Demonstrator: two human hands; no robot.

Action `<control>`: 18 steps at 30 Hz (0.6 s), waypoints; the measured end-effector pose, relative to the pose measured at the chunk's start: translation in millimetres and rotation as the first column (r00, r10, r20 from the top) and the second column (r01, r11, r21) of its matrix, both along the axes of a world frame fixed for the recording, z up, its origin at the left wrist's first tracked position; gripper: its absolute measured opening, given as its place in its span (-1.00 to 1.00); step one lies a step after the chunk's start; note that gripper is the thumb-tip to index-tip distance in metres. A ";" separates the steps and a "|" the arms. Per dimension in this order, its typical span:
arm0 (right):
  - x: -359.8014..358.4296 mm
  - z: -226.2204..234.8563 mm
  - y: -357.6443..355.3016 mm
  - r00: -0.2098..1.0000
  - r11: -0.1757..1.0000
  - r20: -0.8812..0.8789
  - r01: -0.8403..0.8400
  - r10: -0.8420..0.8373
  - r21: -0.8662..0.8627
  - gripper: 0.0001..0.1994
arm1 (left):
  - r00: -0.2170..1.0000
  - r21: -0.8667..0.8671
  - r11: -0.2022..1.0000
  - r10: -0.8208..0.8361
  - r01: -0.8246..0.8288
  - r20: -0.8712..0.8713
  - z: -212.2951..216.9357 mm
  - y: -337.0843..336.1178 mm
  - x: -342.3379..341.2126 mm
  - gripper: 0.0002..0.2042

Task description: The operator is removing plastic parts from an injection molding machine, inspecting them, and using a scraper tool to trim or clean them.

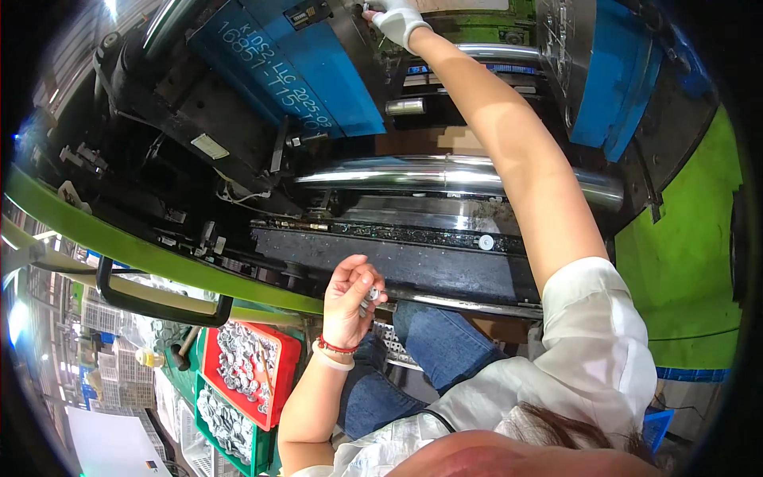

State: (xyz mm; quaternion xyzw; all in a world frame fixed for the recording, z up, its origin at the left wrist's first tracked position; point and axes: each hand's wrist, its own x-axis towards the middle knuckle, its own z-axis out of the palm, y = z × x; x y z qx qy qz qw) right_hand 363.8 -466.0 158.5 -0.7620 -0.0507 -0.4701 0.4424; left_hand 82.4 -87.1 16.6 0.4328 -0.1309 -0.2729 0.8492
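My left hand (350, 296), bare with a red and a pale bracelet at the wrist, is closed around a few small grey plastic parts (371, 296). It hovers in front of the machine's near ledge. Reaching far in between the mould halves is my right hand (396, 22), in a white glove with fingertips showing. Its fingers are drawn together at the steel face of the left mould half (334, 71); what they hold is too small to make out. The top edge of the picture cuts off part of this hand.
A thick chrome tie bar (381, 173) crosses under my right forearm. On the dark ledge lies a round pale part (486, 242). The other blue mould half (596, 71) stands at right. A red tray (278, 374) and a green tray (258, 445), both with grey parts, sit lower left.
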 end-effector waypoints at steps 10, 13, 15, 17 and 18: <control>4.6 5.2 11.9 0.996 0.979 -0.001 -0.091 0.093 0.185 -0.76 | 1.000 0.032 0.999 -0.020 0.020 0.018 -1.4 0.4 -1.6 -0.75; -18.4 13.3 27.8 0.980 0.988 -0.172 0.118 -0.100 0.100 -0.73 | 0.999 0.074 0.997 -0.027 0.024 0.027 -0.2 -0.7 -2.8 -0.76; -31.8 13.5 45.3 0.939 0.945 -0.121 0.310 -0.321 -0.103 -0.67 | 0.999 0.083 0.996 -0.029 0.027 0.026 0.5 -0.9 -4.1 -0.76; -42.4 2.4 59.4 0.875 0.877 -0.141 0.428 -0.463 -0.218 -0.63 | 0.999 0.075 0.996 -0.039 0.037 0.023 1.0 -0.9 -4.1 -0.76; -46.6 -2.9 60.1 0.862 0.868 -0.217 0.383 -0.459 -0.314 -0.55 | 0.998 0.059 0.997 -0.051 0.049 0.024 0.6 -1.2 -3.9 -0.76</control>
